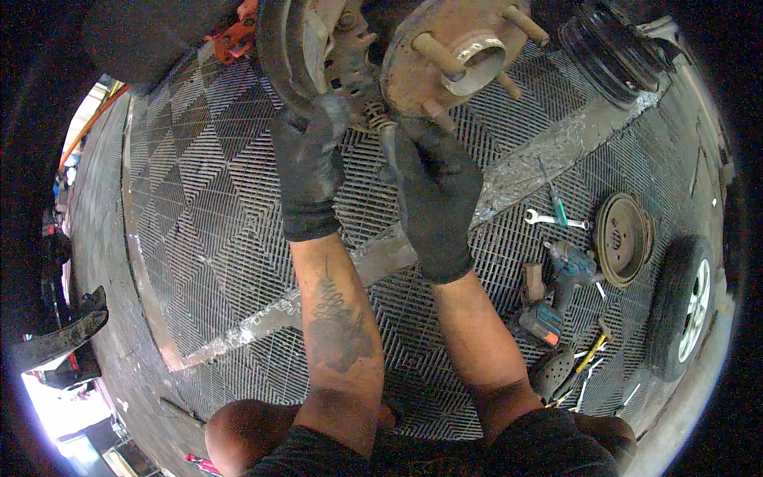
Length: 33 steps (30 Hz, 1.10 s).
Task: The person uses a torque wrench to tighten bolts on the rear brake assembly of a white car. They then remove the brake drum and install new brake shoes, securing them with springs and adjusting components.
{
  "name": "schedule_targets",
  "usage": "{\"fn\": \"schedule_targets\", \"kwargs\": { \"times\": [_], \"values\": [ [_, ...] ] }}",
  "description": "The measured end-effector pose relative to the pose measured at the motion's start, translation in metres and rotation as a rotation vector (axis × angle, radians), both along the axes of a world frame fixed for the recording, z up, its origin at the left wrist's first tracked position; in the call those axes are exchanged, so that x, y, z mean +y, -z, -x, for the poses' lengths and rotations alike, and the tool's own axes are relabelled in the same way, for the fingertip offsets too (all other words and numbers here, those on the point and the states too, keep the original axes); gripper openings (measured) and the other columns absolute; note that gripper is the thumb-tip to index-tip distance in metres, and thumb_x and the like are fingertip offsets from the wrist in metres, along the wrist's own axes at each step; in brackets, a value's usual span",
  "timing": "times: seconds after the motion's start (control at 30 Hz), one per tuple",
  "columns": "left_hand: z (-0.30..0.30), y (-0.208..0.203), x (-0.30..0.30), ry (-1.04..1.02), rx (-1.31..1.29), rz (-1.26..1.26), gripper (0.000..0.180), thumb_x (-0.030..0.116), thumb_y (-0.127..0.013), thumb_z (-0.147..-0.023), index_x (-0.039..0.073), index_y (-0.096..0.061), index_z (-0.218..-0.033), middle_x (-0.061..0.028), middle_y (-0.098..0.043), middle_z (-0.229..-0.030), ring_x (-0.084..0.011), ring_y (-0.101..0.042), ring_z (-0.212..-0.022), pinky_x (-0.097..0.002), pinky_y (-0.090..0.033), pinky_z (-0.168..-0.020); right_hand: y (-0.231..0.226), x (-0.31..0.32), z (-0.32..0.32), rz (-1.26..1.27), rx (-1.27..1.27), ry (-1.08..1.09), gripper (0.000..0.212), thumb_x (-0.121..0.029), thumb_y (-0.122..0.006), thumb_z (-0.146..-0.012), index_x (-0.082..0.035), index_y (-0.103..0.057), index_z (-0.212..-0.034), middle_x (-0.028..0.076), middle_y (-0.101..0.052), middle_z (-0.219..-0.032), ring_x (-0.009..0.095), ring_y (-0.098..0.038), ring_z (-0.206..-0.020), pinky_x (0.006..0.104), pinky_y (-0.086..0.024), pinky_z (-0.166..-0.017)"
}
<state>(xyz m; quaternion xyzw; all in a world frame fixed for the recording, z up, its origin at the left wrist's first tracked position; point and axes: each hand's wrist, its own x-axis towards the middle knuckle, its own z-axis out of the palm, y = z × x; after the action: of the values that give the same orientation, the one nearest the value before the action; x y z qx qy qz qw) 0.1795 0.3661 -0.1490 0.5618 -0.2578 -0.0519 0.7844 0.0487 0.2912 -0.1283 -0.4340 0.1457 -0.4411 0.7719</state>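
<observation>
A rusty wheel hub [409, 75] with several protruding studs fills the top middle of the head view. To its left curves a brake shoe [288, 60] beside the dirty brake parts. My left hand [308, 171], in a black glove, is closed round the shoe's lower end, the thumb uppermost. A small coil spring [375, 115] shows between my two hands, below the hub's left side. My right hand [439, 195], gloved too, has its fingers bent together at the spring's right end, just under the hub. Its fingertips are partly hidden.
Right of my arms on the grated floor mat [230, 207] lie a screwdriver [554, 195], a wrench [556, 220], a brake drum [622, 238], an impact driver [571, 270] and a yellow-handled hammer [592, 351]. A wheel [682, 310] stands far right; a black rim [608, 56] is upper right.
</observation>
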Motion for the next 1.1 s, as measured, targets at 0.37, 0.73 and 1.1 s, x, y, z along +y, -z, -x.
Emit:
{"fn": "schedule_targets", "kwargs": {
  "times": [0.37,0.73,1.1],
  "values": [
    [0.008,-0.026,0.006,0.109,-0.073,-0.073,0.039,0.037,-0.075,-0.095,-0.001,-0.071,-0.1,-0.0023,-0.069,-0.091,-0.0099,-0.058,-0.077,-0.0292,-0.049,-0.071,-0.001,0.004,-0.006,0.231,0.135,0.13,0.011,-0.002,-0.075,-0.093,0.002,-0.075,-0.103,0.001,-0.072,-0.084,0.004,-0.061,-0.071,0.0218,-0.052,-0.064],
    [0.01,-0.025,0.005,-0.035,-0.001,-0.146,0.036,0.031,-0.076,-0.093,-0.002,-0.071,-0.105,-0.0024,-0.071,-0.091,-0.0101,-0.061,-0.078,-0.028,-0.05,-0.071,0.004,0.003,0.001,0.229,0.163,0.077,0.015,-0.001,-0.075,-0.092,0.002,-0.075,-0.107,0.003,-0.074,-0.089,0.007,-0.064,-0.074,0.0228,-0.054,-0.066],
    [0.005,-0.026,0.008,0.023,-0.071,-0.153,0.035,0.03,-0.075,-0.092,-0.002,-0.072,-0.105,-0.0044,-0.074,-0.091,-0.0109,-0.065,-0.077,-0.0298,-0.052,-0.071,-0.006,-0.008,0.002,0.341,0.291,0.059,0.016,-0.004,-0.077,-0.091,0.002,-0.076,-0.105,0.002,-0.072,-0.083,0.006,-0.062,-0.072,0.0229,-0.051,-0.065]
  ]
}}
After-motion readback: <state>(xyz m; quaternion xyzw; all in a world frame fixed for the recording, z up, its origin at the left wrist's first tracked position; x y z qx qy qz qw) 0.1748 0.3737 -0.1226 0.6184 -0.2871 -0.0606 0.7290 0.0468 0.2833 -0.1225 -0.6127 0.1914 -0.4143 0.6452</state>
